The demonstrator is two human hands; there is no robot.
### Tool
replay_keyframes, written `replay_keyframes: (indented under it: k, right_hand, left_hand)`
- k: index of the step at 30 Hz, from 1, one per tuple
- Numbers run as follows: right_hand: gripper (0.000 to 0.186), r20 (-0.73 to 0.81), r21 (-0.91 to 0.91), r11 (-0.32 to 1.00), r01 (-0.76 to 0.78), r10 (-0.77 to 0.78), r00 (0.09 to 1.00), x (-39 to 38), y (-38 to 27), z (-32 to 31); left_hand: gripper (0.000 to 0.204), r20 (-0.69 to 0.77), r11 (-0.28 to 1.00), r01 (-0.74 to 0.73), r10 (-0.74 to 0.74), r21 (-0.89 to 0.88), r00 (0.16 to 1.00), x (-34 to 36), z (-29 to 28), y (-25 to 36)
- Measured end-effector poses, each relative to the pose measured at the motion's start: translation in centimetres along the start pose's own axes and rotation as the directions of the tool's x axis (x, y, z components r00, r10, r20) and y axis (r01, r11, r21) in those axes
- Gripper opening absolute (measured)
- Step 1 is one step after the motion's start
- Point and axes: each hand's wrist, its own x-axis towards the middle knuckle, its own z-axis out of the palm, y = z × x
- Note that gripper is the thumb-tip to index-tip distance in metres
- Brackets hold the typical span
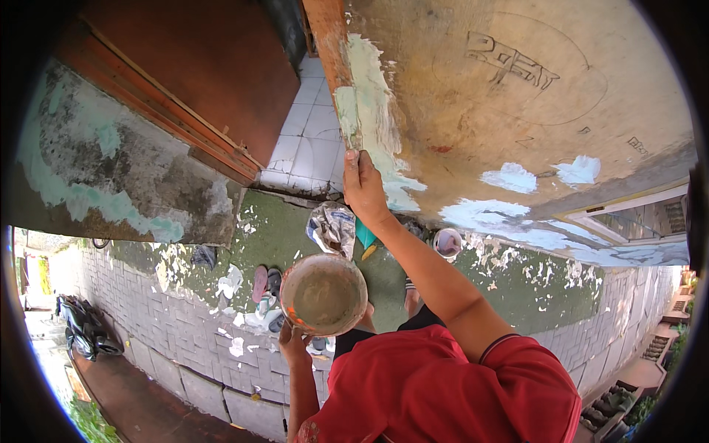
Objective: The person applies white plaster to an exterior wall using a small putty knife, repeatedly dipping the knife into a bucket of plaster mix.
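My left hand (294, 345) grips the rim of a round bowl (357, 320) from below. Grey-green paste or residue coats the bowl's inside, and orange marks show near its rim. At the wall's corner beside the doorway, my right hand (364, 186) is raised with its fingers closed. Whatever it holds is too hidden to make out. Its fingertips are at the lower part of a strip of pale green filler (373, 122), spread unevenly along the edge of the tan wall (473, 96). Above runs an orange-brown wooden door frame (329, 33).
A brown door (199, 66) stands open onto white floor tiles (309, 122). A crumpled sack (332, 227) and a white bucket (447, 242) sit at the wall's foot. Sandals (260, 283) and paint flakes (230, 282) litter the green floor. A motorcycle (85, 325) is parked far left.
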Motion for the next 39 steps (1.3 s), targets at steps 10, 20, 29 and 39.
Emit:
replay_keyframes:
  k: [10, 20, 29, 39]
  right_hand:
    - [0.046, -0.054, -0.093, 0.994, 0.053, -0.058, 0.997, -0.4, 1.3, 0.7]
    - [0.045, -0.032, -0.044, 0.999, 0.004, -0.005, 0.999, -1.0, 3.6, 0.7]
    - [0.044, -0.005, -0.042, 0.998, -0.055, 0.055, 0.998, -1.9, 4.4, 0.6]
    - [0.044, -0.013, -0.062, 0.995, -0.074, 0.074, 0.997, -2.5, 5.3, 0.5]
  left_hand:
    - [0.052, 0.018, 1.0, 0.007, -0.007, 0.024, 1.0, -0.1, 0.4, 0.3]
    - [0.051, 0.011, 0.998, 0.016, -0.017, 0.066, 1.0, 0.0, 1.0, 0.9]
    - [0.05, -0.007, 0.997, 0.028, -0.028, 0.076, 1.0, 0.2, 1.1, 0.6]
    - [0.049, 0.004, 0.996, 0.031, -0.032, 0.087, 0.999, 0.2, 1.5, 1.0]
